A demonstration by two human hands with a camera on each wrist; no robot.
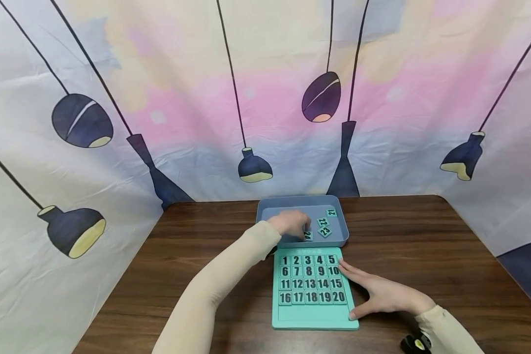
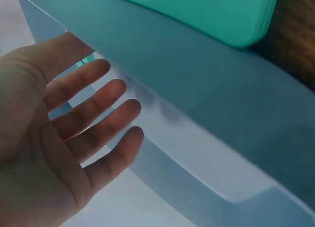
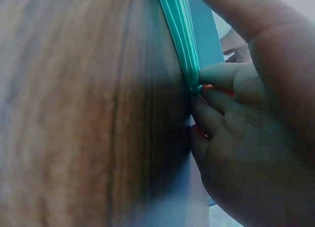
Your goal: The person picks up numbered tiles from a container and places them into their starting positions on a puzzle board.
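A blue-grey tray holds several small green number tiles, among them a 22 tile and a 23 tile. My left hand reaches into it, loosely bent fingers at a partly covered tile. In the left wrist view a bit of green shows by the thumb and index finger; contact there is hard to tell. Against the tray's near side lies a green number board with tiles 1 to 20 in rows. My right hand rests spread along the board's right edge, thumb at the lower corner.
Brown wooden table surrounds the board and tray. Behind its far edge hangs a cloth printed with lamps. Another tile lies near the tray's far right corner. A plain strip runs below the board's bottom row.
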